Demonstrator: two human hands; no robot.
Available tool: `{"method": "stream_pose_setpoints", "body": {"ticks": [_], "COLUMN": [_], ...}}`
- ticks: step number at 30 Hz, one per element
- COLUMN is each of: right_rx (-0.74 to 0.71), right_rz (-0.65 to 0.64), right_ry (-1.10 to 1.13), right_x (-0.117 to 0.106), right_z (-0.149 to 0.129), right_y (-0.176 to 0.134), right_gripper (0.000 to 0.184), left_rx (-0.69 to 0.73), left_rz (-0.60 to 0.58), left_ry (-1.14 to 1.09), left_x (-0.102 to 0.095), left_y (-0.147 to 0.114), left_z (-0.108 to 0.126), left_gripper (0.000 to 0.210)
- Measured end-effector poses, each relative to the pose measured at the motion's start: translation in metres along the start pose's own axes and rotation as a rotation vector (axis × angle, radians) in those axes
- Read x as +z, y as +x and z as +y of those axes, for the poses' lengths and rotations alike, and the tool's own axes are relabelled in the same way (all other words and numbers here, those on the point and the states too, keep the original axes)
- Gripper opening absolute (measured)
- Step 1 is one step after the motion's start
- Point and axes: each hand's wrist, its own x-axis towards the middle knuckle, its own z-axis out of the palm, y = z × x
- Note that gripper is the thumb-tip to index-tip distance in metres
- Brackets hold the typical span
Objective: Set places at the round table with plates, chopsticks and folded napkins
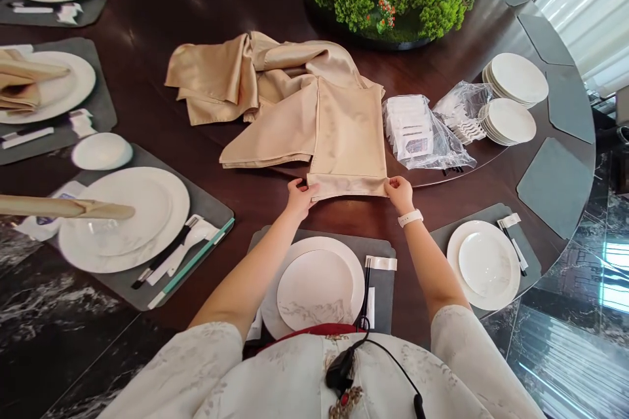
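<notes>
From the head view, a tan napkin is on the table, mid-scene. Taking it as the clock's centre, the left hand pinches its seven o'clock corner and the right hand pinches its five o'clock corner. More napkins heap at ten, packets at three, a plate near six.
</notes>
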Motion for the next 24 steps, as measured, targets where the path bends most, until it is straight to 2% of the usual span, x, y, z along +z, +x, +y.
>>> {"method": "stream_pose_setpoints", "body": {"ticks": [3, 7, 10, 13, 17, 20, 24], "right_rx": [0.112, 0.239, 0.239, 0.139, -0.055, -0.220, -0.447], "right_rz": [-0.055, -0.146, -0.219, -0.277, -0.259, -0.176, -0.107], "right_ry": [0.249, 0.383, 0.350, 0.343, 0.312, 0.186, -0.116], "right_x": [-0.001, -0.006, -0.009, -0.007, -0.002, 0.001, 0.008], "right_z": [0.009, 0.023, 0.034, 0.044, 0.056, 0.063, 0.067], "right_y": [-0.014, -0.030, -0.039, -0.046, -0.055, -0.064, -0.074], "right_gripper": [0.026, 0.057, 0.071, 0.075, 0.068, 0.057, 0.045], "left_rx": [-0.122, 0.006, 0.057, 0.082, 0.188, 0.350, 0.572], "left_rz": [-0.047, -0.088, -0.210, -0.318, -0.349, -0.302, -0.146], "left_ry": [-0.136, 0.006, 0.025, 0.047, 0.198, 0.360, 0.613], "left_x": [-0.003, -0.019, -0.034, -0.045, -0.054, -0.057, -0.057], "left_y": [-0.010, -0.020, -0.029, -0.035, -0.038, -0.041, -0.048], "left_z": [-0.001, -0.006, -0.014, -0.021, -0.025, -0.023, -0.021], "left_gripper": [0.049, 0.069, 0.083, 0.072, 0.056, 0.049, 0.043]}}
